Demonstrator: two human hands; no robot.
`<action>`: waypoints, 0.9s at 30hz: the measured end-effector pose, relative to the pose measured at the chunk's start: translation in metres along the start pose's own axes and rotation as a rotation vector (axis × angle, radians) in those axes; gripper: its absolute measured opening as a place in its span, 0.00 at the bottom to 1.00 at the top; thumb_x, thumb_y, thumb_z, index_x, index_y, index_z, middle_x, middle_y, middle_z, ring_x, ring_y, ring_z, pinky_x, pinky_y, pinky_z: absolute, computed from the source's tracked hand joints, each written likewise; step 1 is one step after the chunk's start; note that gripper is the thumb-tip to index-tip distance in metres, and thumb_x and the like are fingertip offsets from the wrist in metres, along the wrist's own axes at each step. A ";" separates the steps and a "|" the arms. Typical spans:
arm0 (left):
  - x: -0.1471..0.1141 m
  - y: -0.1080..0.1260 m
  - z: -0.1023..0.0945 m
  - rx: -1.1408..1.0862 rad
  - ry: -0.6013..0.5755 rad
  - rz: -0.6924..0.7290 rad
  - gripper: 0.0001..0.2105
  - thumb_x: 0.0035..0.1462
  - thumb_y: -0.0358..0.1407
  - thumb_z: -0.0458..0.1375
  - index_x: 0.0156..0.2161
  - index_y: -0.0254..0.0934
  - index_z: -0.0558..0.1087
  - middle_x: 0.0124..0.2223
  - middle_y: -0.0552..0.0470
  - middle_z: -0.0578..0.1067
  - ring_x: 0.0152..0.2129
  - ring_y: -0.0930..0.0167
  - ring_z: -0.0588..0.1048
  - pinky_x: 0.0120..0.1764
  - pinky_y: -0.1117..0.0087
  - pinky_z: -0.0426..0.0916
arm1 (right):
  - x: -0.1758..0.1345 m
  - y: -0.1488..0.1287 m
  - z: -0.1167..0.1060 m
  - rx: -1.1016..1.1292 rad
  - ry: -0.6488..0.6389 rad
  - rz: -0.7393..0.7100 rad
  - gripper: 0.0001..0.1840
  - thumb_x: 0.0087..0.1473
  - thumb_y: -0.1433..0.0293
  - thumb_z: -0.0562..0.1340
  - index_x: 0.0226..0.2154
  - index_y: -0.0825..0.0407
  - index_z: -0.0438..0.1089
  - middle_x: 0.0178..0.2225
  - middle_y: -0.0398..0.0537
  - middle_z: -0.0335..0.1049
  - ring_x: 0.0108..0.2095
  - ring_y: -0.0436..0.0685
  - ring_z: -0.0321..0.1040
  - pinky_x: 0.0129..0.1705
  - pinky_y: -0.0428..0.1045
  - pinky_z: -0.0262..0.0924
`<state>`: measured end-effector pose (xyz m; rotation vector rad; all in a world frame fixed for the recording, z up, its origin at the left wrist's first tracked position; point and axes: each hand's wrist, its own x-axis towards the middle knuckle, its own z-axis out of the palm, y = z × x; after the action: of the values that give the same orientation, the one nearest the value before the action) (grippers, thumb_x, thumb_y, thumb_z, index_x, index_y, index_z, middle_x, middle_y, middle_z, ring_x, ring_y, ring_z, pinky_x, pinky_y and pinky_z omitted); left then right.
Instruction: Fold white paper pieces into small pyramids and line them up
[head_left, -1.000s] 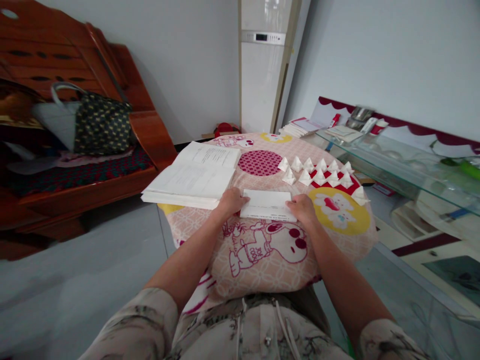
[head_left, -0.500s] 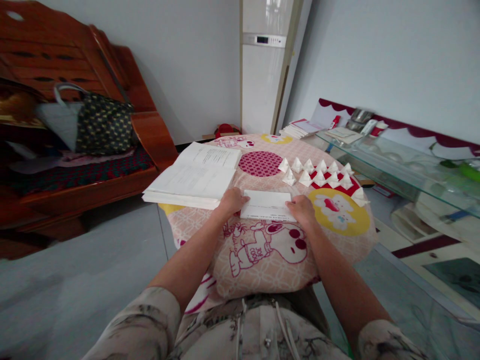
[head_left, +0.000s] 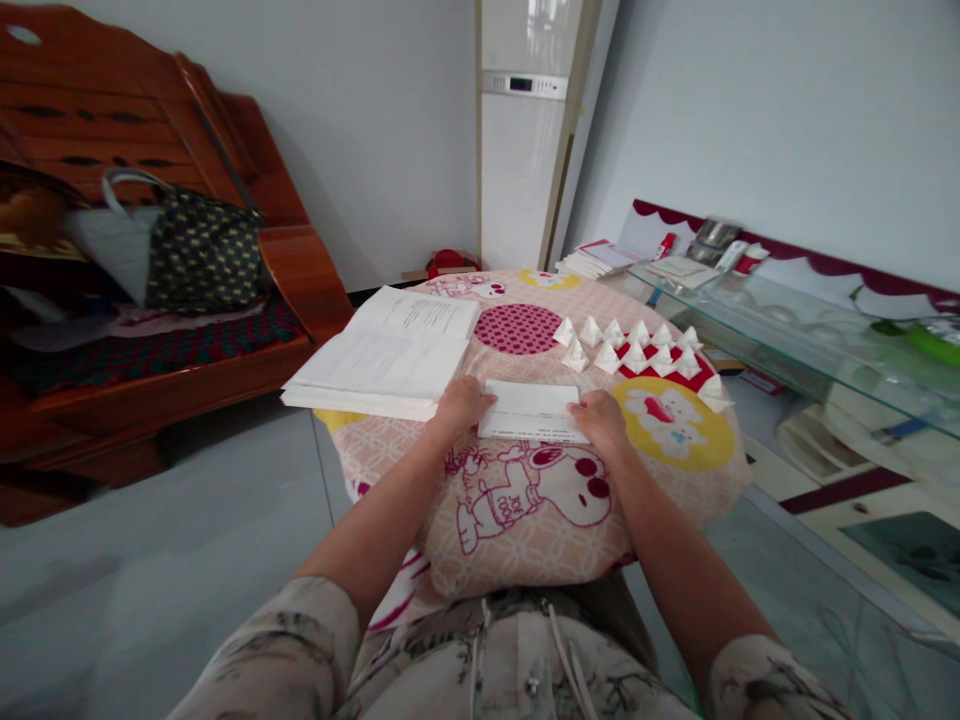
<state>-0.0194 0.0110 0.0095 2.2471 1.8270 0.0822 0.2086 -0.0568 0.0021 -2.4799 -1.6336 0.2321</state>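
Left hand (head_left: 460,408) is pinching left edge of folded white rectangular paper (head_left: 529,408) bearing printed lines; right hand (head_left: 600,420) is pinching right edge. Fingers beneath are hidden. Paper is spanning gap between hands, above round desk (head_left: 555,560) covered in pink patterned cloth; contact with cloth: cannot tell. Thick open white paper book (head_left: 375,355) is lying near left hand. Small white folded-paper pyramids (head_left: 634,359) are standing beyond right hand, mostly in two rows.
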 end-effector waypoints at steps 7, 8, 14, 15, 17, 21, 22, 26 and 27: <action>-0.012 0.007 -0.002 0.069 0.142 0.049 0.16 0.64 0.37 0.56 0.54 0.34 0.73 0.49 0.37 0.79 0.49 0.56 0.78 0.48 0.63 0.71 | -0.001 -0.002 -0.002 0.016 -0.020 0.015 0.19 0.62 0.63 0.59 0.44 0.58 0.80 0.46 0.63 0.80 0.49 0.65 0.76 0.45 0.49 0.65; -0.013 0.008 -0.003 0.068 0.152 0.094 0.15 0.64 0.34 0.55 0.55 0.34 0.72 0.50 0.38 0.79 0.49 0.57 0.78 0.49 0.63 0.71 | -0.001 -0.002 -0.002 0.017 -0.021 0.012 0.19 0.63 0.63 0.59 0.44 0.58 0.80 0.46 0.64 0.80 0.49 0.65 0.76 0.45 0.50 0.65; -0.004 0.003 0.009 0.031 0.264 0.351 0.16 0.59 0.21 0.51 0.48 0.33 0.76 0.55 0.38 0.76 0.50 0.60 0.77 0.61 0.54 0.66 | -0.001 -0.001 -0.002 0.010 -0.030 0.014 0.20 0.63 0.62 0.58 0.44 0.58 0.80 0.46 0.63 0.80 0.49 0.64 0.76 0.46 0.49 0.64; 0.000 0.000 0.013 0.017 0.301 0.434 0.17 0.58 0.19 0.50 0.46 0.34 0.77 0.56 0.40 0.77 0.53 0.60 0.76 0.65 0.49 0.61 | 0.000 -0.001 -0.002 0.007 -0.031 0.014 0.20 0.63 0.62 0.58 0.44 0.58 0.80 0.46 0.63 0.80 0.50 0.64 0.75 0.46 0.49 0.64; 0.008 -0.004 0.023 -0.047 0.349 0.582 0.18 0.58 0.19 0.49 0.44 0.35 0.78 0.57 0.41 0.77 0.57 0.60 0.73 0.67 0.48 0.59 | 0.000 -0.001 -0.002 0.007 -0.033 0.014 0.20 0.63 0.62 0.59 0.45 0.58 0.80 0.46 0.62 0.80 0.50 0.64 0.75 0.47 0.49 0.64; 0.022 -0.010 0.037 -0.121 0.248 0.695 0.18 0.56 0.19 0.51 0.44 0.31 0.79 0.52 0.39 0.79 0.51 0.63 0.77 0.56 0.61 0.73 | 0.000 -0.001 -0.002 0.012 -0.041 0.024 0.20 0.64 0.63 0.58 0.46 0.59 0.80 0.47 0.63 0.79 0.51 0.64 0.75 0.48 0.49 0.63; 0.024 -0.011 0.038 -0.126 0.237 0.704 0.17 0.56 0.19 0.51 0.44 0.30 0.80 0.50 0.40 0.80 0.49 0.63 0.78 0.55 0.61 0.74 | 0.000 -0.001 -0.002 0.013 -0.040 0.022 0.20 0.64 0.63 0.58 0.45 0.59 0.80 0.47 0.63 0.79 0.51 0.65 0.75 0.48 0.49 0.63; 0.022 -0.012 0.037 -0.133 0.223 0.741 0.17 0.61 0.23 0.50 0.46 0.32 0.80 0.48 0.42 0.81 0.47 0.64 0.79 0.55 0.61 0.74 | -0.001 -0.002 -0.003 0.017 -0.034 0.019 0.19 0.63 0.63 0.59 0.44 0.59 0.80 0.46 0.63 0.80 0.50 0.65 0.75 0.46 0.50 0.64; 0.020 -0.012 0.035 -0.136 0.218 0.750 0.16 0.62 0.24 0.50 0.47 0.33 0.80 0.49 0.42 0.81 0.48 0.64 0.79 0.55 0.61 0.73 | -0.001 -0.002 -0.003 0.016 -0.036 0.019 0.19 0.63 0.63 0.59 0.44 0.59 0.80 0.46 0.63 0.80 0.50 0.65 0.75 0.46 0.50 0.64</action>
<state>-0.0200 0.0275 -0.0294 2.7635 0.9156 0.5771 0.2071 -0.0575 0.0059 -2.4947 -1.6158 0.2936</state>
